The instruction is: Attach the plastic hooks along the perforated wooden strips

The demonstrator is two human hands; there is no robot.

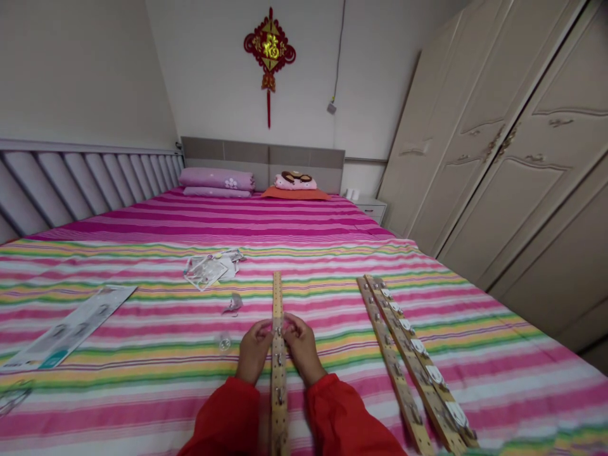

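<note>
A long, narrow wooden strip (279, 415) with rows of small holes lies on the striped bedspread, pointing away from me. Several metal hooks sit along it, one of them a hook (279, 360) just nearer than my hands. My left hand (254, 353) is closed at the strip's left edge, thumb and fingers gripping its side. From the right, my right hand (302, 349) pinches at a small metal hook (278, 330) on the strip. The fingertips partly hide that hook.
On the right lie two similar strips with hooks, a plain strip (392, 354) and a strip with white discs (427, 373). Plastic packaging (213, 267), a crumpled wrapper (232, 304), a small clear piece (224, 344) and a long flat package (71, 329) lie left. Wardrobes (498, 158) stand right.
</note>
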